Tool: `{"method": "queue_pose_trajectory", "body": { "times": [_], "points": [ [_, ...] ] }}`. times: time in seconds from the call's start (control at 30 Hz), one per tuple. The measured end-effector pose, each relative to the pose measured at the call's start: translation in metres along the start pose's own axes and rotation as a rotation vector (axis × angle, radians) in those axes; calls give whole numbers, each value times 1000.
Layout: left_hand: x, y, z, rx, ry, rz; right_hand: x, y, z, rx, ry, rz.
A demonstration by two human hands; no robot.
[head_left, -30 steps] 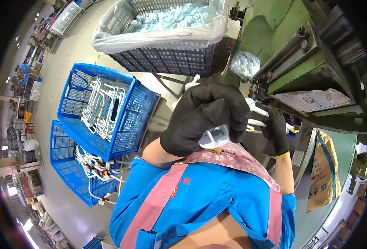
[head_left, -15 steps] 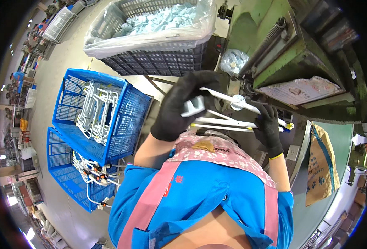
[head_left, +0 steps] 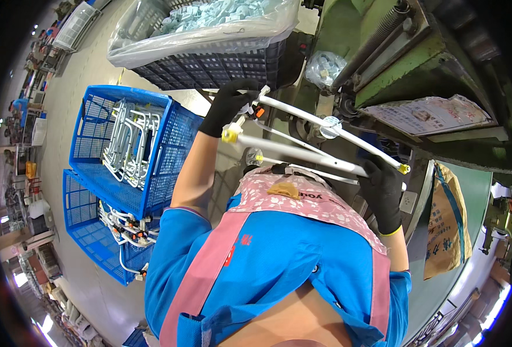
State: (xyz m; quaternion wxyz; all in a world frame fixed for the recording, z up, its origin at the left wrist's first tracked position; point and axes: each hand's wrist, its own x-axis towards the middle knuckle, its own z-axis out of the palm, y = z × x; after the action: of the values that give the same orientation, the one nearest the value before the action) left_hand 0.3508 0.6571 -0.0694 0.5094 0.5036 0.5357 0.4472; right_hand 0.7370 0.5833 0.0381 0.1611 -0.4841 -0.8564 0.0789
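My right hand (head_left: 381, 191), in a black glove, grips a white tubular frame (head_left: 302, 151) by its lower right part. Several slim white tubes make up this frame, with yellow tips and a pale round disc (head_left: 330, 127) on the upper tube. My left hand (head_left: 232, 107), gloved in black too, is closed at the frame's left end on a small whitish plastic fitting (head_left: 246, 110), partly hidden by the fingers. Beside those fingers show an orange-and-black piece (head_left: 259, 112) and another white fitting with a yellow end (head_left: 230, 133). The left end looks blurred.
Beyond my hands stands a black crate (head_left: 209, 68) lined with plastic, full of pale blue pieces. Two blue baskets (head_left: 172, 156) with bent white tubes are at the left. A green machine (head_left: 395, 87) rises at the far right, and a brown sack (head_left: 448, 225) lies on the green bench.
My left hand has moved left and away from me, bringing the fitting to the frame's left end. The frame's left end has shifted left; my right hand still holds the frame, slightly lower.
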Motion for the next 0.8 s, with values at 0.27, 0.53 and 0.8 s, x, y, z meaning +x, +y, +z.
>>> {"method": "queue_pose_trajectory", "body": {
  "times": [0.27, 0.53, 0.8],
  "points": [
    [3, -5, -2, 31, -96, 145, 14, -7, 3, 3, 21, 27],
    [-11, -9, 11, -209, 33, -74, 19, -1, 12, -96, 98, 43],
    [-22, -4, 14, -164, 46, -107, 30, -2, 17, -133, 137, 9]
  ]
}}
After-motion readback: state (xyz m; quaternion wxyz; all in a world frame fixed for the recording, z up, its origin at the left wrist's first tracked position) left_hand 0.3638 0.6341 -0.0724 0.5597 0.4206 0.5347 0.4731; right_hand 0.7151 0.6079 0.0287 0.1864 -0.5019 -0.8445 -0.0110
